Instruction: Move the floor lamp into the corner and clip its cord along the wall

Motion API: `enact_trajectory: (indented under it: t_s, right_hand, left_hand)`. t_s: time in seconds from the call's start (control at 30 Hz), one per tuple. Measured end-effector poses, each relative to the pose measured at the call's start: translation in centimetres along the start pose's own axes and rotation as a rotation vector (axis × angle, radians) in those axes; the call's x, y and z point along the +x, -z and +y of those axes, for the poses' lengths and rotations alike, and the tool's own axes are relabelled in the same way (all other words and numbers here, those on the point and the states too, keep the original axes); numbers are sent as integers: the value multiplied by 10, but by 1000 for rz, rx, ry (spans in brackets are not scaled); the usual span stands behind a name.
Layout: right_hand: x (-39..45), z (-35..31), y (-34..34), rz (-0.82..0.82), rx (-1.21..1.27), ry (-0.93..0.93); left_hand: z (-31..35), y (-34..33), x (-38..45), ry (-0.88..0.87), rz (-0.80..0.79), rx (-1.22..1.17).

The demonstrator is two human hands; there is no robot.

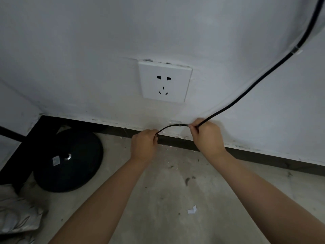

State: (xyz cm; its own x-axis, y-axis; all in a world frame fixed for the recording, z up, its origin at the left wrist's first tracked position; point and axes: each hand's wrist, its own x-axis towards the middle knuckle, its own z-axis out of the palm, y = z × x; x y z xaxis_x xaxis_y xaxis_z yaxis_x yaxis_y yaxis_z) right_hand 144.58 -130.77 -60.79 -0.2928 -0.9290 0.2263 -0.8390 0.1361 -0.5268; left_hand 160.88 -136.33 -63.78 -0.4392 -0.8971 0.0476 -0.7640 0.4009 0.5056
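A black cord [246, 93] runs down the white wall from the upper right, through a clear clip [297, 50], to my hands. My right hand [207, 136] pinches it just above the dark baseboard. My left hand [145, 145] grips it further left. Between the hands the cord arches over a small clear clip [176, 122] low on the wall. The floor lamp's round black base [70, 161] rests on the floor in the left corner. Its pole [10, 132] crosses the left edge.
A white wall socket [164, 81] sits above my hands with nothing plugged in. A dark baseboard [263, 155] lines the wall. A white paper scrap [192, 210] lies on the concrete floor. Crumpled silvery material [17, 215] sits at the lower left.
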Motion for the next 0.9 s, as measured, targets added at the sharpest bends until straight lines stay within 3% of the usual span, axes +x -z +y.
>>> enact_trajectory:
  t_s: [0.1, 0.23, 0.43, 0.53, 0.7, 0.8, 0.9]
  right_hand:
    - [0, -2, -1, -10, -14, -52]
    - [0, -1, 1, -21, -23, -90]
    - [-1, -3, 1, -43, -19, -148]
    - [-3, 0, 3, -44, -13, -164]
    - [-11, 17, 11, -25, 12, -226]
    - [-16, 27, 15, -4, 91, -333]
    - [-23, 32, 17, 4, 340, -534]
  left_hand:
    - [-6, 0, -1, -1, 9, -54]
    - [-7, 0, 4, 53, -173, -61]
    - [6, 9, 27, 125, -276, 52]
    - [7, 18, 30, 95, -167, 9]
    - [7, 32, 18, -152, 144, 17]
    - [9, 33, 15, -201, 182, 54]
    - [14, 31, 9, -236, 248, 60]
